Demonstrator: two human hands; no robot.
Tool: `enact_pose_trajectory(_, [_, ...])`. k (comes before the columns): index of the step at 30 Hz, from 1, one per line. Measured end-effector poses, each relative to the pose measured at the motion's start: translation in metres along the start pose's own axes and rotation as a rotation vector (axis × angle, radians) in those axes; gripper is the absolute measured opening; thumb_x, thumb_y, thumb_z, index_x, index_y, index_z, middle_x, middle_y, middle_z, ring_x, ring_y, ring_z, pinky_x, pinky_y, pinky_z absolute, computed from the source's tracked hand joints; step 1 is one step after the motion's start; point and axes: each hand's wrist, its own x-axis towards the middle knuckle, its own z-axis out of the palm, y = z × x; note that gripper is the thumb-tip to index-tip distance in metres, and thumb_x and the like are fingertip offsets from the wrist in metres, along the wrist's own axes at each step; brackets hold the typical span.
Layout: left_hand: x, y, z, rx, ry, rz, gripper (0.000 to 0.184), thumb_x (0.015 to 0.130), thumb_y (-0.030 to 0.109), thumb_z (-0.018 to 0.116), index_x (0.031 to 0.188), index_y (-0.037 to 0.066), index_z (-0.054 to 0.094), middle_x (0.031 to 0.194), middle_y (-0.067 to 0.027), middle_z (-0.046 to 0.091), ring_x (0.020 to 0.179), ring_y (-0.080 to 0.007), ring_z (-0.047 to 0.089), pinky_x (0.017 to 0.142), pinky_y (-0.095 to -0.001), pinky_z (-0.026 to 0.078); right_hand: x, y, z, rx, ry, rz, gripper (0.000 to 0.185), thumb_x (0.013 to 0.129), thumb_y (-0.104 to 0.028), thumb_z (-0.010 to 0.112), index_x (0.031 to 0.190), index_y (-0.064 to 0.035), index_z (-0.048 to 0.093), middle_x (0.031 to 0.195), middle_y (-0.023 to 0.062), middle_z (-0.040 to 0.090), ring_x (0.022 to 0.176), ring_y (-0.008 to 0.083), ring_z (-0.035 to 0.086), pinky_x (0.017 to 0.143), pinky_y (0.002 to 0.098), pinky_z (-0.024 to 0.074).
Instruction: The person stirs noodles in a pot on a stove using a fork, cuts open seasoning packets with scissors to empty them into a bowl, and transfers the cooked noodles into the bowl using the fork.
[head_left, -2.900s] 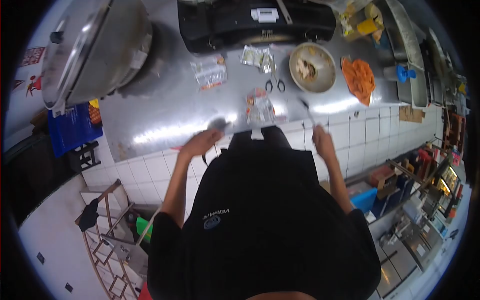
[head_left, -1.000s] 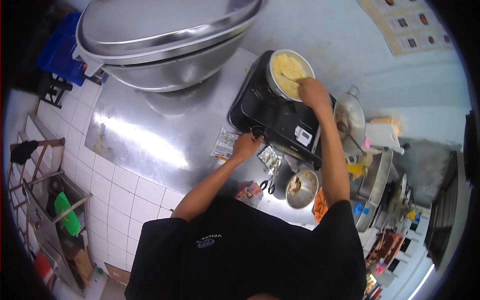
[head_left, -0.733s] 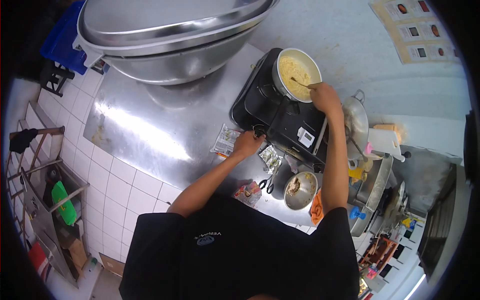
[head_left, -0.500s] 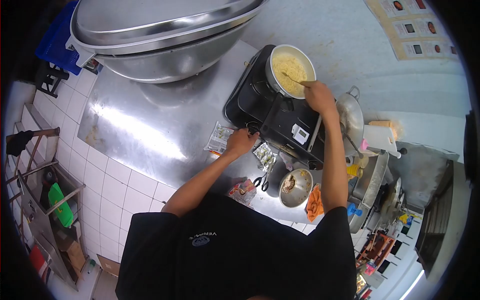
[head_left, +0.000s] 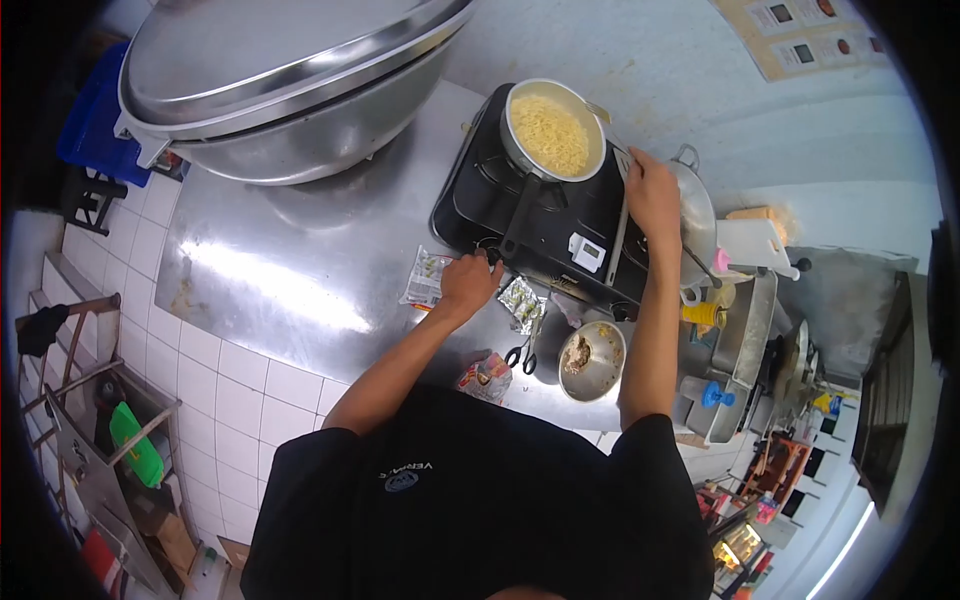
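Note:
A light-rimmed pan (head_left: 556,130) of noodles sits on the black portable gas stove (head_left: 470,170), its dark handle (head_left: 520,215) pointing toward me. My left hand (head_left: 470,285) is closed on the stove knob (head_left: 492,256) at the front left. My right hand (head_left: 652,192) hovers by the stove's right edge, beside a wide metal wok (head_left: 698,205). Its fingers are loosely bent and apart from the pan, with nothing visible in them; their undersides are hidden. A brownish utensil (head_left: 600,112) rests at the pan's right rim. A small white timer (head_left: 587,252) lies on the stove.
Opened seasoning packets (head_left: 522,303), black-handled scissors (head_left: 522,357) and a metal bowl (head_left: 592,362) with food residue lie before the stove. A huge lidded metal pot (head_left: 300,140) stands at the left. On the right are a sink (head_left: 745,330) and a blue-topped container (head_left: 715,394).
My right hand has let go of the utensil and moved right, away from the pan. The utensil now rests at the rim. My left hand stays at the knob. The view has shifted slightly.

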Motion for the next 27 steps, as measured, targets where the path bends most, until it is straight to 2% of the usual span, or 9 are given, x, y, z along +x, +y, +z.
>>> enact_pose_trajectory(8, [0.006, -0.005, 0.012, 0.383, 0.068, 0.277, 0.016, 0.084, 0.008, 0.055, 0.096, 0.0, 0.062, 0.083, -0.018, 0.069, 0.072, -0.0292, 0.071, 0.061, -0.0363, 0.058, -0.067, 0.021, 0.022, 0.182, 0.006, 0.046, 0.025, 0.093, -0.012, 0.051, 0.112, -0.0004, 0.062, 0.083, 0.0242, 0.065, 0.08, 0.0396, 0.065, 0.072, 0.0426, 0.0491])
enact_pose_trajectory(12, [0.006, 0.003, -0.008, 0.437, 0.037, 0.348, 0.017, 0.089, 0.013, 0.053, 0.096, -0.001, 0.062, 0.084, -0.0181, 0.069, 0.072, -0.0302, 0.07, 0.06, -0.0356, 0.058, -0.082, 0.009, 0.024, 0.242, 0.171, 0.055, 0.024, 0.094, -0.013, 0.051, 0.112, -0.0003, 0.062, 0.089, 0.0239, 0.065, 0.081, 0.0394, 0.064, 0.07, 0.0424, 0.0484])
enact_pose_trajectory(15, [0.0, 0.03, -0.05, 0.241, 0.058, 0.234, 0.027, 0.095, 0.023, 0.051, 0.096, -0.002, 0.061, 0.083, -0.0181, 0.069, 0.072, -0.0291, 0.07, 0.063, -0.0342, 0.058, -0.092, 0.014, 0.028, 0.237, 0.186, -0.019, 0.025, 0.095, -0.012, 0.05, 0.113, 0.0, 0.061, 0.092, 0.0244, 0.065, 0.084, 0.0405, 0.064, 0.074, 0.0432, 0.0489])
enact_pose_trajectory(17, [0.013, 0.032, -0.059, -0.757, -0.14, -0.129, 0.041, 0.099, 0.037, 0.045, 0.101, 0.0, 0.062, 0.089, -0.0161, 0.068, 0.074, -0.0251, 0.07, 0.064, -0.0368, 0.056, -0.095, 0.001, 0.02, 0.347, 0.184, 0.089, 0.025, 0.094, -0.011, 0.05, 0.113, 0.0006, 0.061, 0.096, 0.0249, 0.065, 0.088, 0.042, 0.063, 0.079, 0.0441, 0.0491])
enact_pose_trajectory(18, [0.015, 0.036, -0.065, -0.743, -0.151, -0.123, 0.041, 0.099, 0.037, 0.045, 0.101, 0.0, 0.062, 0.089, -0.0161, 0.068, 0.074, -0.0251, 0.07, 0.064, -0.0368, 0.056, -0.097, 0.002, 0.021, 0.351, 0.193, 0.105, 0.025, 0.094, -0.011, 0.05, 0.113, 0.0006, 0.061, 0.096, 0.0249, 0.065, 0.088, 0.042, 0.063, 0.079, 0.0441, 0.0491])
enact_pose_trajectory(20, [0.015, 0.049, -0.08, -1.434, -0.349, -0.275, 0.035, 0.098, 0.034, 0.044, 0.106, 0.002, 0.057, 0.094, -0.0148, 0.067, 0.086, -0.0258, 0.069, 0.065, -0.0362, 0.057, -0.099, 0.008, 0.027, 0.263, 0.209, 0.055, 0.024, 0.094, -0.011, 0.05, 0.112, 0.0006, 0.062, 0.095, 0.0245, 0.066, 0.087, 0.0415, 0.064, 0.078, 0.0428, 0.0492])
enact_pose_trajectory(24, [0.028, 0.067, -0.092, -1.425, -0.468, -0.298, 0.033, 0.1, 0.028, 0.044, 0.117, 0.0, 0.051, 0.088, -0.0074, 0.062, 0.066, -0.0115, 0.056, 0.052, -0.0225, 0.046, -0.117, 0.009, 0.025, 0.369, 0.243, 0.079, 0.024, 0.094, -0.012, 0.051, 0.112, -0.0001, 0.062, 0.09, 0.0229, 0.066, 0.082, 0.0388, 0.065, 0.075, 0.038, 0.0494])
enact_pose_trajectory(25, [0.03, 0.068, -0.088, -1.485, -0.465, -0.336, 0.031, 0.101, 0.031, 0.044, 0.11, 0.002, 0.053, 0.078, -0.0018, 0.056, 0.054, -0.0072, 0.044, 0.043, -0.0205, 0.034, -0.126, 0.006, 0.018, 0.437, 0.215, 0.16, 0.024, 0.095, -0.013, 0.052, 0.112, 0.0005, 0.061, 0.086, 0.0209, 0.066, 0.077, 0.0328, 0.065, 0.073, 0.0351, 0.0487])
enact_pose_trajectory(27, [0.029, 0.07, -0.077, -1.367, -0.401, -0.285, 0.032, 0.102, 0.033, 0.044, 0.107, 0.003, 0.054, 0.072, 0.001, 0.05, 0.051, -0.0055, 0.039, 0.041, -0.0209, 0.029, -0.15, 0.002, 0.013, 0.503, 0.214, 0.248, 0.023, 0.094, -0.012, 0.052, 0.112, -0.0003, 0.062, 0.085, 0.022, 0.065, 0.077, 0.0333, 0.065, 0.072, 0.0378, 0.0484])
